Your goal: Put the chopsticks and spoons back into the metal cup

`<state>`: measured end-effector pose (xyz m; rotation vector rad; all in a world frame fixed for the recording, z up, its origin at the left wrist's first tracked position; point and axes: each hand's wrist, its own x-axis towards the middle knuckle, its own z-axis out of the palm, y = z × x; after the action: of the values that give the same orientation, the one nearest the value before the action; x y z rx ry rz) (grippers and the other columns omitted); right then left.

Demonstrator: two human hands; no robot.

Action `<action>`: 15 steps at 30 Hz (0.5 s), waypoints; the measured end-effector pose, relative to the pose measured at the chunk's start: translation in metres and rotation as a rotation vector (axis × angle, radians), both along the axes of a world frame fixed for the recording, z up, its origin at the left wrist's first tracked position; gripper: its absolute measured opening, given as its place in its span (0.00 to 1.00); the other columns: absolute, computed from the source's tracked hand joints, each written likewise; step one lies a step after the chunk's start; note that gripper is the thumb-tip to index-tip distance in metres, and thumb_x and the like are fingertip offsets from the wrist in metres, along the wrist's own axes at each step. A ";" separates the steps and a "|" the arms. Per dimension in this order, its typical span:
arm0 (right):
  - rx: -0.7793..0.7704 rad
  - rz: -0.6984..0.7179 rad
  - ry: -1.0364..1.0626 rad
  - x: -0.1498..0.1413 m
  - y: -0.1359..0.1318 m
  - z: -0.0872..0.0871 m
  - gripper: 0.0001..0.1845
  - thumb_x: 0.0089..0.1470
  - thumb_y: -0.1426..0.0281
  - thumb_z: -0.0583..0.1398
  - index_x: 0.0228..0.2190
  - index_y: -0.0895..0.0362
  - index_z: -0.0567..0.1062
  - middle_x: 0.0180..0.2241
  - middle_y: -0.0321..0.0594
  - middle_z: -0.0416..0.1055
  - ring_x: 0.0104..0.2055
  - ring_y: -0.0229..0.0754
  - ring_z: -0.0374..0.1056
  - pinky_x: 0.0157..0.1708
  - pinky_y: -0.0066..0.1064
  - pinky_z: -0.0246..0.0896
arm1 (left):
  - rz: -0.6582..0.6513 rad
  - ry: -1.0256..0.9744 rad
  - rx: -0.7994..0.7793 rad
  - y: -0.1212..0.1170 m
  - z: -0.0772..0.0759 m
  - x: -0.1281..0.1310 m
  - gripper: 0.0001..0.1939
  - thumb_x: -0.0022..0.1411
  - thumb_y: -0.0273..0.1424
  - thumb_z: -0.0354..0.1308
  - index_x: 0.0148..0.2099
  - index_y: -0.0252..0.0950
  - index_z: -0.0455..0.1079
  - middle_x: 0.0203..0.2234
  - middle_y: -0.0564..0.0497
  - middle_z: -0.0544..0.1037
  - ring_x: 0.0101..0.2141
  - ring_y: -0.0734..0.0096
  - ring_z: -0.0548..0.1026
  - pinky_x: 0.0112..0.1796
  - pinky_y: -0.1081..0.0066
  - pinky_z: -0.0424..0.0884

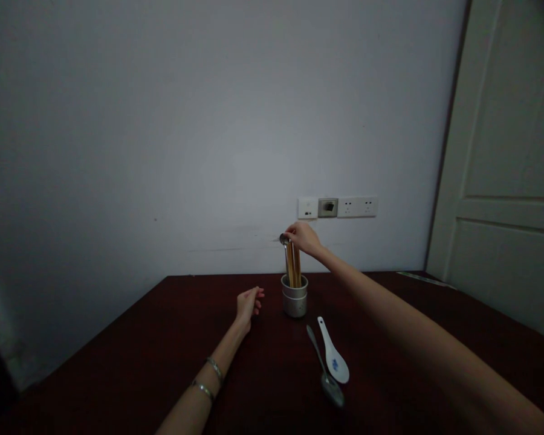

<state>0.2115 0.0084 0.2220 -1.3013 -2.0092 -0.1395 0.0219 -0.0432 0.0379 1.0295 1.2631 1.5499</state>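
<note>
My right hand pinches a metal spoon near its bowl, above a metal canister. The spoon's handle points down toward the canister, beside a bundle of wooden chopsticks standing upright in it. The fingers partly hide the tops of the chopsticks. Left of the canister, my left hand is held low over the table with loosely bent fingers, slightly apart and holding nothing. A white ceramic spoon with a blue mark and a long metal spoon lie side by side in front of the canister.
The dark red table reaches back to a pale wall. Sockets and switches are set in the wall behind the canister. A white panelled door stands at the right. A thin flat strip lies near the table's back right edge.
</note>
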 end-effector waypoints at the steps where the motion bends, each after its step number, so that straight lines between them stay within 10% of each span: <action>1: 0.001 0.001 -0.008 -0.001 0.000 -0.004 0.14 0.49 0.64 0.55 0.31 0.57 0.77 0.32 0.42 0.74 0.34 0.38 0.67 0.29 0.24 0.53 | 0.001 0.001 -0.003 0.000 0.000 0.000 0.18 0.48 0.38 0.54 0.35 0.27 0.70 0.28 0.46 0.74 0.15 0.84 0.62 0.13 0.80 0.54; 15: -0.087 0.005 -0.063 -0.003 0.001 -0.047 0.13 0.51 0.65 0.54 0.29 0.56 0.77 0.32 0.41 0.74 0.35 0.39 0.68 0.31 0.24 0.54 | 0.010 -0.007 -0.040 0.002 -0.004 -0.005 0.20 0.49 0.41 0.53 0.35 0.27 0.70 0.28 0.44 0.74 0.15 0.83 0.62 0.14 0.79 0.53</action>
<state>0.2082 0.0098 0.1746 -1.3610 -2.0922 -0.0933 0.0166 -0.0410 0.0336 0.9924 1.2916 1.5286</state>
